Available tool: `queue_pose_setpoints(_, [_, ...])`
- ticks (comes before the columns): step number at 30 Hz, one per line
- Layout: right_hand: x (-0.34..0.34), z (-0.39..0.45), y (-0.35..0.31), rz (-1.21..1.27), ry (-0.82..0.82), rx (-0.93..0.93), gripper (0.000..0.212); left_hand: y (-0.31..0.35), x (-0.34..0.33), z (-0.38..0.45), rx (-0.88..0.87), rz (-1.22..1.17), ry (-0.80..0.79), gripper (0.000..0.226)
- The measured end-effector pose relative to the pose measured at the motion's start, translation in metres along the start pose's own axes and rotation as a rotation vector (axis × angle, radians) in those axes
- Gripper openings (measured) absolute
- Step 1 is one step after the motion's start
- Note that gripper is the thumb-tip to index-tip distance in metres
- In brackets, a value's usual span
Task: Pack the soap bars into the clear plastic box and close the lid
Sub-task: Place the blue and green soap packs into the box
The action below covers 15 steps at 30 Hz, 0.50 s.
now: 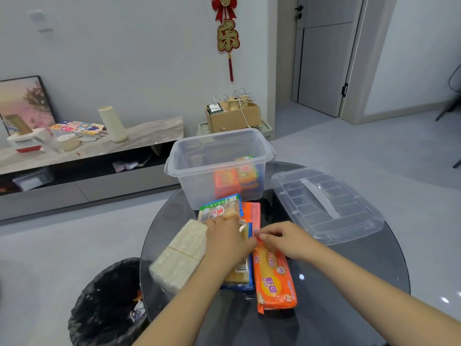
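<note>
Clear plastic box (197,168) sits open at the far edge of the round dark glass table (349,283), already holding two wrapped bars at its right end: an orange one (225,182) and a yellow-green one (247,172) just beside it. Lid (326,206) lies flat on the table right of the box, handle up, not touching it. Rest of the soap is clustered in front of the box. My left hand (225,242) is palm down over the middle of the pile, fingers curled around the green-and-white pack (219,208), which tilts up toward the box; can't tell how firm the grip is, the hand hides the contact. Under my left wrist there's a blue-edged pack (240,278), barcode showing. My right hand (284,242) comes in from the right, thumb and forefinger pinched together at the top end of the long orange pack (274,278); looks like it has the wrapper edge, but it's too small to be sure. That pack runs toward me, lying flat. Another orange pack (252,211) lies between the green one and the box wall. Two pale unwrapped-looking blocks (179,255) sit end to end on the left rim of the table. Black-lined bin (107,303) on the floor just left of the table.
</note>
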State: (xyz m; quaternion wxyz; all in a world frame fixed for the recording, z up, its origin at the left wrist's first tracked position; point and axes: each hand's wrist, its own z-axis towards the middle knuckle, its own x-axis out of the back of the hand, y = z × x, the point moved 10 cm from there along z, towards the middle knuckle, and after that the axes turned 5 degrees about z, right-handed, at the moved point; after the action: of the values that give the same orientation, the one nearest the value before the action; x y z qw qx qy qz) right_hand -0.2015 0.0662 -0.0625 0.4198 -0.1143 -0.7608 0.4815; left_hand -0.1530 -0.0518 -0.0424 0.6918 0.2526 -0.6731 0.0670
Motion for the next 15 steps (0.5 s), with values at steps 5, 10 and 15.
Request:
queue_pose_setpoints(5, [0.012, -0.001, -0.006, 0.330, -0.010, 0.018, 0.031, 0.012, 0.039, 0.003, -0.096, -0.278, 0.134, 0.017])
queue_pose_setpoints(10, [-0.003, -0.001, -0.016, 0.784, -0.245, 0.033, 0.045, 0.020, 0.048, 0.016, -0.074, -0.845, -0.008, 0.042])
queue_pose_setpoints(15, [-0.002, 0.004, -0.017, 1.007, -0.314, 0.053, 0.049, 0.028, 0.029, 0.022, -0.095, -1.136, -0.110, 0.039])
